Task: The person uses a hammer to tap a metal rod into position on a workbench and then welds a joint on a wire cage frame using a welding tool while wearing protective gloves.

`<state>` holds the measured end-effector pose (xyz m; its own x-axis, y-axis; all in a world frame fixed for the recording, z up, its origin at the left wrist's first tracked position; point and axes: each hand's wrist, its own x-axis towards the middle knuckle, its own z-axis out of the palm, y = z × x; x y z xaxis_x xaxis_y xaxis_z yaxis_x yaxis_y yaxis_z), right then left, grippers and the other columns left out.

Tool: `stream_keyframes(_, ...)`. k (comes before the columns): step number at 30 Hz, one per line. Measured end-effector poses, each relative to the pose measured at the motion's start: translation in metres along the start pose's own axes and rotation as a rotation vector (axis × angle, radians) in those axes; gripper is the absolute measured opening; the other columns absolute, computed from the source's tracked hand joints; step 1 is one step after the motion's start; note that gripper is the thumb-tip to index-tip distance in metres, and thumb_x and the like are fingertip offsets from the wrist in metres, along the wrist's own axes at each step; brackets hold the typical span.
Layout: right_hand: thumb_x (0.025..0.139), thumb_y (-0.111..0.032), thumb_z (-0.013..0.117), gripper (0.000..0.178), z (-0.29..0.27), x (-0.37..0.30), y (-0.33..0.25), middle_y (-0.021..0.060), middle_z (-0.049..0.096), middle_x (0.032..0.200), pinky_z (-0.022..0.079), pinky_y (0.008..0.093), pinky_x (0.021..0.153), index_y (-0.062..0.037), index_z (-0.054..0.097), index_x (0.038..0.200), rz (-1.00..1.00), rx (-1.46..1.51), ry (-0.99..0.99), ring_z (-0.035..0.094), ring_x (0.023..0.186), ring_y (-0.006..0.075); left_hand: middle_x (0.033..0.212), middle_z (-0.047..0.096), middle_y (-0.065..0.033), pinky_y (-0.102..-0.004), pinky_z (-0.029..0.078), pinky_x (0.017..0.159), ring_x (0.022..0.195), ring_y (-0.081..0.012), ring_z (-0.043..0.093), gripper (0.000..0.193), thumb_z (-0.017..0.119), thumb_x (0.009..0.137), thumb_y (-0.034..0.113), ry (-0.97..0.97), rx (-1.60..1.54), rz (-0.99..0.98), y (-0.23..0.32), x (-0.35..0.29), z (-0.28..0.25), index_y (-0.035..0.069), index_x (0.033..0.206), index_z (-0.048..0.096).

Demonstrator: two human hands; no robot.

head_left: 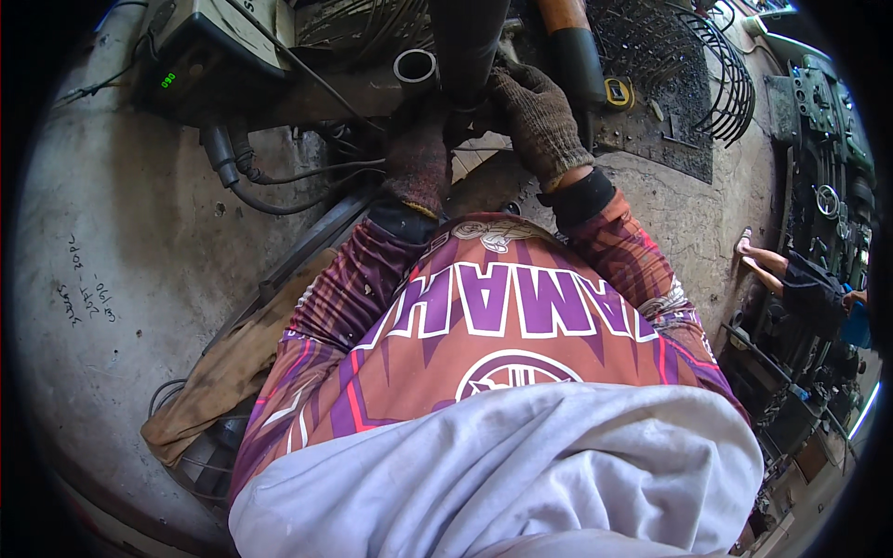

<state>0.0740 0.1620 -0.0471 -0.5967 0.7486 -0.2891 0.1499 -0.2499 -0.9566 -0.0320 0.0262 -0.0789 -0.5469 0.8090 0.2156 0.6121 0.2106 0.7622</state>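
Observation:
Both my hands wear knitted work gloves, stained brown, and meet below a thick dark cylinder (468, 42) at the top middle. My right hand (539, 116) has its fingers curled in at the cylinder's lower right side; what they close on is too dark to make out. Left of the cylinder, my left hand (417, 158) reaches up into shadow, and its fingers are hidden. Just above that hand, the open end of a round pipe (415, 66) shows a pale rim. To the right of the cylinder lies an orange and black cylindrical thing (572, 51), close to my right hand.
A yellow tape measure (618, 93) lies right of my right glove, near black wire grating (642, 42) and curved bars. At left stands a box-shaped machine (200, 70) with a green display and cables (307, 177). Brown cloth (242, 363) hangs below. A person (809, 288) is at far right, beside machinery.

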Motion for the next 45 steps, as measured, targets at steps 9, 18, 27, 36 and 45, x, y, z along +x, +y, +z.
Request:
stream_keyframes(9,0.089,-0.027,0.061,0.033,0.005,-0.003,-0.013,0.0085,0.068,0.079,0.05,0.0264,0.065,0.0021,0.065,0.102,-0.019,-0.012,0.009,0.065,0.071,0.0128,0.11,0.062,-0.0167,-0.0389,0.049,0.087,0.098,-0.03,0.061,0.042,0.063,0.086,0.016,0.009,-0.554,-0.318,0.01,0.005,-0.007,0.005,0.125,0.053)
stream_keyframes(18,0.089,-0.027,0.059,0.031,0.004,0.002,-0.007,0.0093,0.068,0.077,0.05,0.0288,0.067,0.0019,0.065,0.101,-0.026,-0.062,0.033,0.065,0.071,0.0148,0.112,0.062,-0.0137,-0.0345,0.052,0.084,0.104,-0.0234,0.06,0.054,0.076,0.076,0.007,0.134,-0.405,-0.005,0.014,0.018,-0.036,0.004,0.123,0.049)
stream_keyframes(27,0.09,-0.028,0.058,0.032,0.004,0.005,-0.003,0.0094,0.069,0.078,0.049,0.0296,0.07,0.0012,0.065,0.101,-0.01,-0.06,0.024,0.065,0.071,0.0156,0.124,0.058,-0.016,-0.0433,0.053,0.091,0.12,-0.0257,0.053,0.08,0.077,0.075,0.007,-0.188,-0.762,0.011,-0.022,0.045,-0.021,0.008,0.139,0.03)
stream_keyframes(36,0.093,-0.025,0.058,0.029,0.006,-0.004,-0.01,0.0085,0.067,0.08,0.051,0.0255,0.066,0.0013,0.061,0.105,0.091,-0.016,-0.022,0.065,0.069,0.0141,0.118,0.064,-0.0083,-0.0437,0.041,0.101,0.118,-0.0214,0.055,0.054,0.067,0.083,0.03,-0.203,-0.463,0.097,-0.021,0.039,-0.028,0.011,0.13,0.047)
stream_keyframes(45,0.094,-0.024,0.058,0.028,0.003,-0.001,-0.005,0.0074,0.066,0.081,0.051,0.0242,0.064,0.0013,0.06,0.107,0.052,-0.035,-0.034,0.064,0.068,0.0137,0.114,0.068,-0.0006,-0.0445,0.021,0.112,0.115,-0.0198,0.056,0.035,0.064,0.084,0.039,-0.231,0.205,0.286,-0.031,0.042,-0.03,0.018,0.112,0.067)
